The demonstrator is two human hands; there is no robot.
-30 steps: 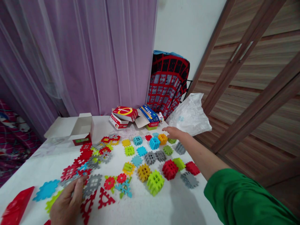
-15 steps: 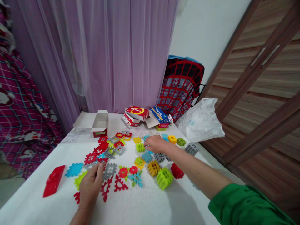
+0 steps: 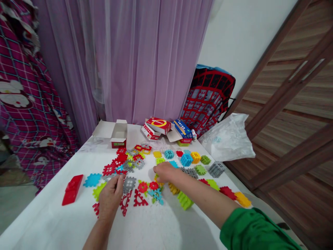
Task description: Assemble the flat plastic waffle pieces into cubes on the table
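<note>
Over the left part of the white table, my left hand has its fingers closed, thumb against the curled fingers. A red toothed piece shows just beyond its fingertips; whether the hand grips anything is hidden. Close beside it lie a grey window piece, a lime-green piece and red triangle pieces. My right hand reaches down with bent, closed fingers at a small yellow piece, mostly covered by the hand. Red flower-like pieces and a light blue piece lie just below it.
Stacked interlocking pieces stand at right, including a blue stack, a yellow stack and a grey stack. Behind are an opened carton, red and blue boxes and a white plastic bag. A red block lies left.
My right hand has moved left and nearer, from the light blue pieces to the small yellow piece. The left hand stays nearly where it was. The whole view has shifted slightly.
</note>
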